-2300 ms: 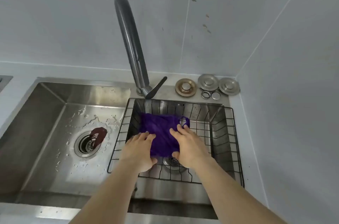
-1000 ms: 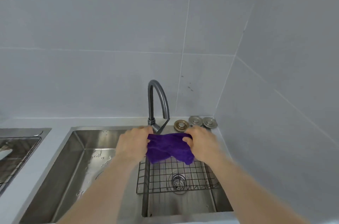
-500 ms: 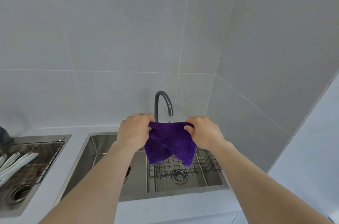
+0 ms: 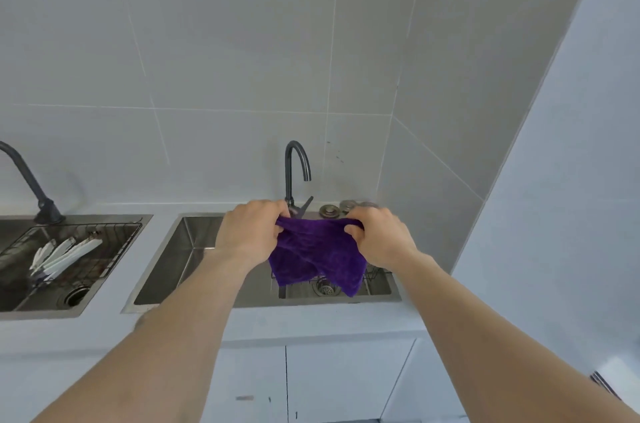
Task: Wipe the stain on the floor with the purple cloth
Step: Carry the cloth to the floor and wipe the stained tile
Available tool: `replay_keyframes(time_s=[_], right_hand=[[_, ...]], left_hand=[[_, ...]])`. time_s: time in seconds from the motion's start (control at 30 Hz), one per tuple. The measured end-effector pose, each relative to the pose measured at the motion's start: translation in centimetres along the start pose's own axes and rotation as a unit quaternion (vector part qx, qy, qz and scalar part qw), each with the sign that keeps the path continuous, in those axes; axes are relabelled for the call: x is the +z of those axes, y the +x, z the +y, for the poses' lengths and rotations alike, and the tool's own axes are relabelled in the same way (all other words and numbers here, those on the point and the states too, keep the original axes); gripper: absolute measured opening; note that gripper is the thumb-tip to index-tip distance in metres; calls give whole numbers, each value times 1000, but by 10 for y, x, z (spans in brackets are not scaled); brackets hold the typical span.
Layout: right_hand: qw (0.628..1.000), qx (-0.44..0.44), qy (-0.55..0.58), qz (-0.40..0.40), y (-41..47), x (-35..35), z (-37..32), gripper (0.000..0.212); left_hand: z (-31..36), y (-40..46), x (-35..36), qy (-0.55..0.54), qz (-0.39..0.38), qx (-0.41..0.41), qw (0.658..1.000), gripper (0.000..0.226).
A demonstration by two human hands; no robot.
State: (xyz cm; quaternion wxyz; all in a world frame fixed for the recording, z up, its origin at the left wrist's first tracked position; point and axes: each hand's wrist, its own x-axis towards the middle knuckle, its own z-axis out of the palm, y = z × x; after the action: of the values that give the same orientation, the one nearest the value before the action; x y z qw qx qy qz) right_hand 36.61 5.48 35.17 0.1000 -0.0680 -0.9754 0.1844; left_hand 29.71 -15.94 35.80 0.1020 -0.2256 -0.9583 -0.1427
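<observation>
The purple cloth (image 4: 317,258) hangs in the air over the right sink, stretched between both hands. My left hand (image 4: 251,232) grips its upper left corner. My right hand (image 4: 381,239) grips its upper right corner. The cloth droops below my hands in two loose folds and hides part of the wire rack in the sink. Neither the floor nor any stain on it is in view.
A steel double sink (image 4: 173,256) with a dark tap (image 4: 294,173) sits in the white counter (image 4: 311,318). A second sink (image 4: 114,263) at the left holds a wire rack with white utensils (image 4: 62,256). White cabinet doors (image 4: 346,381) are below. Tiled walls close the corner at right.
Both hands lifted the cloth out of the sink's wire rack and hold it up. The view pulled back from the sink, so the counter front and cabinets now show.
</observation>
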Motion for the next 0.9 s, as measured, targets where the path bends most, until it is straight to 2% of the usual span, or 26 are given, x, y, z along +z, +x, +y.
replay_keyframes(time_s=[0.23,0.43,0.9], right_hand=[[999,11,23,-45,-75,19,48,21],[994,33,60,-89,-129,72,87,15],[976,113,58,-179,-191,234,126,19]], left_hand=[[48,-76,32,21,-43,-25,999,20],[58,-125,85,9,-75,-17,997,17],[-6,-195,251,-43,-190,-28,980,18]])
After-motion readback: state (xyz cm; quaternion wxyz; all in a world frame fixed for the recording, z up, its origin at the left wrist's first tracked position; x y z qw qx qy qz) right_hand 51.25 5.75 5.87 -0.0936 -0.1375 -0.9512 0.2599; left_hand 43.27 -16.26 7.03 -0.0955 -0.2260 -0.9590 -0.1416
